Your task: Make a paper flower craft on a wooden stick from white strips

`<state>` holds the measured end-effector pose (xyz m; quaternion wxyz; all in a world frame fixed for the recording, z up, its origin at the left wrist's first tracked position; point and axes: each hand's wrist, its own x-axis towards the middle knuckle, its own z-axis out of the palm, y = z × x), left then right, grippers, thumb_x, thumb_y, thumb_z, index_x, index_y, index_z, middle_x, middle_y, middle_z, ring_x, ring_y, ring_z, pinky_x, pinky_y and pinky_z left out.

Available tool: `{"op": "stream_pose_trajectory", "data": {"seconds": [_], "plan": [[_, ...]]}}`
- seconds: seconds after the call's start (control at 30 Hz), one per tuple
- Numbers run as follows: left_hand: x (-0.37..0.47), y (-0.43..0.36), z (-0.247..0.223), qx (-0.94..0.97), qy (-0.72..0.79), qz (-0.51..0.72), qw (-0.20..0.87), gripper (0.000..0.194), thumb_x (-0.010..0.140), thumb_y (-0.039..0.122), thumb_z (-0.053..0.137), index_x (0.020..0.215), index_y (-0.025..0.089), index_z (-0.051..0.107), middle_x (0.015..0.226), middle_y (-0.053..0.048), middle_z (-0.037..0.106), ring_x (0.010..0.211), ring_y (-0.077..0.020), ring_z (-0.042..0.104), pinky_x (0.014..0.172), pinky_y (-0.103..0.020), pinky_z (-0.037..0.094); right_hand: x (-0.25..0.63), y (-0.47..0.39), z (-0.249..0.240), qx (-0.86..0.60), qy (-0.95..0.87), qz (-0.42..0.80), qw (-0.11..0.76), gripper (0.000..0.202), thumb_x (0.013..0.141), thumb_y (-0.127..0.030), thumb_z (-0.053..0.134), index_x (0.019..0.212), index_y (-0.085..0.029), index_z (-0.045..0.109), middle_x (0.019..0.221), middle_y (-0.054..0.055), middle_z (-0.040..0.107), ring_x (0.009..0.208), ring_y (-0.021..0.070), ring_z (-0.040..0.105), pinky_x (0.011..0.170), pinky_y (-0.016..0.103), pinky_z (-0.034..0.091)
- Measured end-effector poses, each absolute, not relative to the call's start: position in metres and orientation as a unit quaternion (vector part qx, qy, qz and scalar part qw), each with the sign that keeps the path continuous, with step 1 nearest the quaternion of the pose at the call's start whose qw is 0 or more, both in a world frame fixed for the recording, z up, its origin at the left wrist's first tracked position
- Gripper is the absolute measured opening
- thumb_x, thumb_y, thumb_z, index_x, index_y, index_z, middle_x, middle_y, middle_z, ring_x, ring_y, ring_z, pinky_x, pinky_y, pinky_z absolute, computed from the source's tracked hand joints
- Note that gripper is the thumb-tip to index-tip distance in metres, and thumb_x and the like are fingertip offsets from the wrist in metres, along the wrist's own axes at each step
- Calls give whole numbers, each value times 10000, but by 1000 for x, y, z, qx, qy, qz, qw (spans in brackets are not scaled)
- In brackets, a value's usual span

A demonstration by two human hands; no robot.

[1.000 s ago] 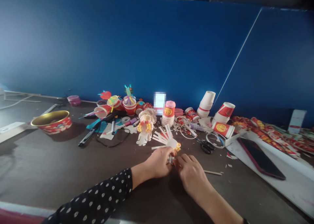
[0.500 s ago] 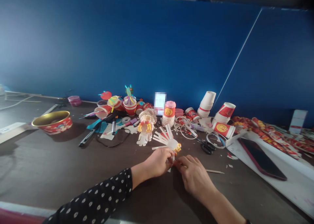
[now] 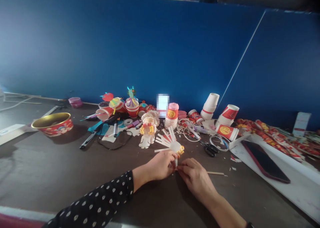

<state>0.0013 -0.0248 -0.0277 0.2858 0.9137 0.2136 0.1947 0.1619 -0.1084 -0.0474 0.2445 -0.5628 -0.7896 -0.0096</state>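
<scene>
A paper cup cut into strips (image 3: 175, 146) lies splayed like a flower before me, white side up. Several strips on its right edge are curled into small yellow and red rolls (image 3: 181, 150). My left hand (image 3: 162, 164) is closed at its near side, pinching one white strip. Close beside it, my right hand (image 3: 196, 176) is closed at that strip's near end, fingertips pressed together. A thin wooden stick (image 3: 216, 173) juts out to the right from under my right hand. My fingers hide its other end and how it meets the strip.
A curled paper figure (image 3: 148, 129) and a pink-topped cup stack (image 3: 172, 114) stand beyond. Scissors (image 3: 210, 149) lie right, near a white tray (image 3: 297, 194) holding a phone (image 3: 265, 161). A gold-lined bowl (image 3: 53, 124) and a black pen-like tool (image 3: 88, 139) are left.
The wooden stick has shifted slightly left and lies more level, moving with my right hand. My left hand stays in place on the cut cup.
</scene>
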Motion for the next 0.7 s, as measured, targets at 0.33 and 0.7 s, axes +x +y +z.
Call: {"op": "stream_pose_trajectory", "data": {"seconds": [0.33,0.7], "plan": [[2,-25,-27,912,221,185,293,90,655,88,611,583,138,593,958,-60,634,910,-174,584,780,-225,441,165,-106,-46,-561,-776,59,283,139,806,-149,561,816,-233,670,786,2,617,761,137,550,684,249,416],[2,-26,-31,909,236,176,294,51,693,151,605,646,131,611,991,-70,614,858,-170,582,769,-225,452,161,-109,-46,-559,-783,-13,272,79,804,-169,574,806,-213,639,790,9,600,767,145,515,691,263,370]]}}
